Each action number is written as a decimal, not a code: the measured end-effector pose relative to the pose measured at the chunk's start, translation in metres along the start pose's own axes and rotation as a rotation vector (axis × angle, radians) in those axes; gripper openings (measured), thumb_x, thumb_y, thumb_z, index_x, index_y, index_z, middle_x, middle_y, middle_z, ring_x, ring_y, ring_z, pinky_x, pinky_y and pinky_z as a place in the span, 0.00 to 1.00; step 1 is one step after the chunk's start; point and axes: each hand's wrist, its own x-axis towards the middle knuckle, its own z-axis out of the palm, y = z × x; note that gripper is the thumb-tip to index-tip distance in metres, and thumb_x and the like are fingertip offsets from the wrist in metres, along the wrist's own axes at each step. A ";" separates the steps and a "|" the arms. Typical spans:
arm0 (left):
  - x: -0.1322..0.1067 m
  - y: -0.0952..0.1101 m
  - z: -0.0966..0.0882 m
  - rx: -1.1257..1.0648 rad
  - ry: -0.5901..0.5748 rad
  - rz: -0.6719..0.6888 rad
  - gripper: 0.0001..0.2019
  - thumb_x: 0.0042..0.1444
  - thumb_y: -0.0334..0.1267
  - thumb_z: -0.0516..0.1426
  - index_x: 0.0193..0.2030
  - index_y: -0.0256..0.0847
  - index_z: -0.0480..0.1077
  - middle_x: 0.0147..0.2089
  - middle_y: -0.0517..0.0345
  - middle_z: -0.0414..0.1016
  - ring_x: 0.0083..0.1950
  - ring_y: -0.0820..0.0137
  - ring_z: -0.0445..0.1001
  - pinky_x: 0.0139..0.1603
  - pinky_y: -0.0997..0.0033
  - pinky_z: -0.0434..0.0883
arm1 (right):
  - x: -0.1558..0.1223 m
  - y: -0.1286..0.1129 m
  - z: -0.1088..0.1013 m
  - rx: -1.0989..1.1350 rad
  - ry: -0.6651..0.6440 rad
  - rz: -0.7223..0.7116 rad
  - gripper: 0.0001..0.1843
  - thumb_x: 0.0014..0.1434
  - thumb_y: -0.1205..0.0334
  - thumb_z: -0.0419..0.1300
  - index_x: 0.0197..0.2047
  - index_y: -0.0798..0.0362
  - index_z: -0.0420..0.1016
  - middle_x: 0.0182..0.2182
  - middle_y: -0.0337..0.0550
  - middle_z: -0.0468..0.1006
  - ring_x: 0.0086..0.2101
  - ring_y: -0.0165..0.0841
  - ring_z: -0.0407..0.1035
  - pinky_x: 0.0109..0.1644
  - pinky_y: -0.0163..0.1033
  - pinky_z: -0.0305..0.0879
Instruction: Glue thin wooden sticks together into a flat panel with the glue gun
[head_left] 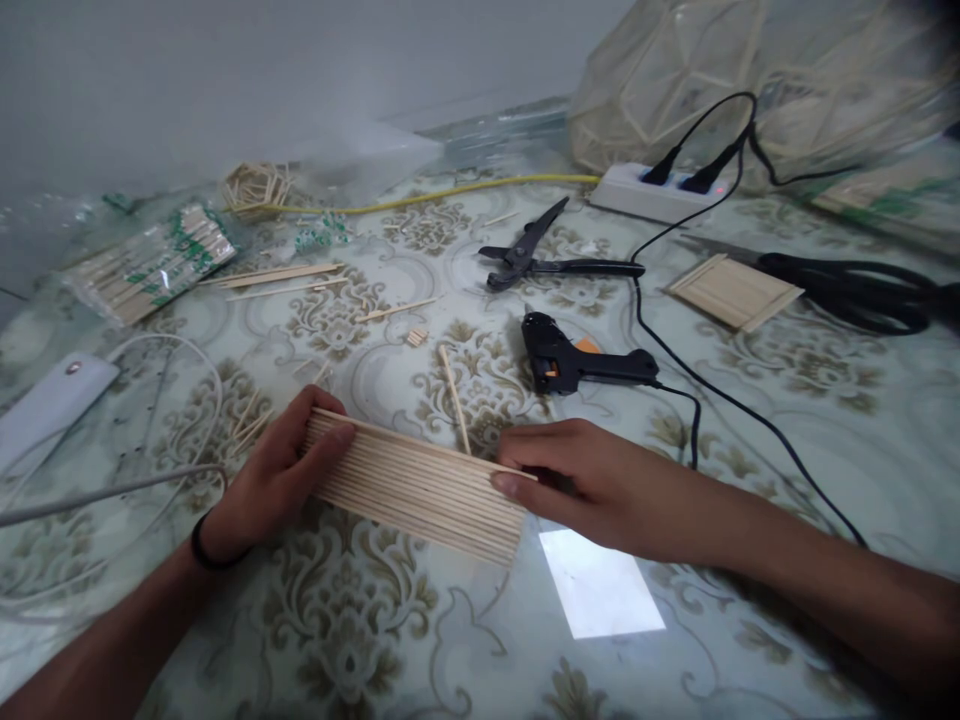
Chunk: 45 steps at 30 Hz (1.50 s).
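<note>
A panel of thin wooden sticks [420, 490], laid side by side, is tilted up off the patterned table between my hands. My left hand [300, 455] grips its left end, thumb on the near face and fingers behind. At the upper right corner, my right hand [547, 470] pinches the panel's top edge between thumb and fingers. One loose stick [455, 400] lies just beyond the top edge. Past my right hand rests a black glue gun [562, 355] on its side, its cord running right.
Black cutters [555, 255] lie farther back, with scissors [847, 280] and a small square stick panel [735, 290] to the right. A power strip [652, 190] holds two plugs. Bagged sticks [157, 265] sit at left, near a white device [52, 405] with cables.
</note>
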 end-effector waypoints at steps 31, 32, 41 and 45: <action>0.002 -0.002 0.001 0.019 0.005 0.008 0.18 0.68 0.59 0.56 0.45 0.45 0.68 0.31 0.65 0.68 0.30 0.71 0.65 0.30 0.72 0.64 | -0.002 0.000 0.000 -0.002 -0.010 0.024 0.29 0.75 0.43 0.49 0.30 0.59 0.62 0.28 0.38 0.65 0.31 0.19 0.59 0.39 0.30 0.53; 0.002 -0.002 0.001 0.017 0.004 0.007 0.18 0.68 0.59 0.56 0.45 0.45 0.68 0.31 0.65 0.67 0.31 0.71 0.65 0.30 0.72 0.64 | -0.002 0.000 0.000 -0.004 -0.010 0.026 0.29 0.75 0.43 0.49 0.30 0.59 0.62 0.28 0.38 0.65 0.31 0.19 0.59 0.39 0.30 0.53; -0.001 0.000 -0.001 0.020 0.009 0.012 0.19 0.68 0.60 0.56 0.45 0.45 0.69 0.31 0.65 0.68 0.31 0.71 0.65 0.31 0.72 0.64 | -0.001 0.001 0.001 -0.005 -0.010 0.018 0.28 0.75 0.44 0.49 0.31 0.59 0.63 0.29 0.38 0.65 0.31 0.19 0.59 0.39 0.29 0.53; 0.001 0.000 0.000 0.017 0.009 0.001 0.19 0.67 0.60 0.56 0.45 0.45 0.69 0.31 0.65 0.67 0.30 0.71 0.65 0.30 0.72 0.63 | 0.000 0.001 0.001 -0.006 -0.009 0.019 0.28 0.75 0.44 0.49 0.31 0.59 0.63 0.29 0.38 0.66 0.31 0.19 0.59 0.39 0.30 0.53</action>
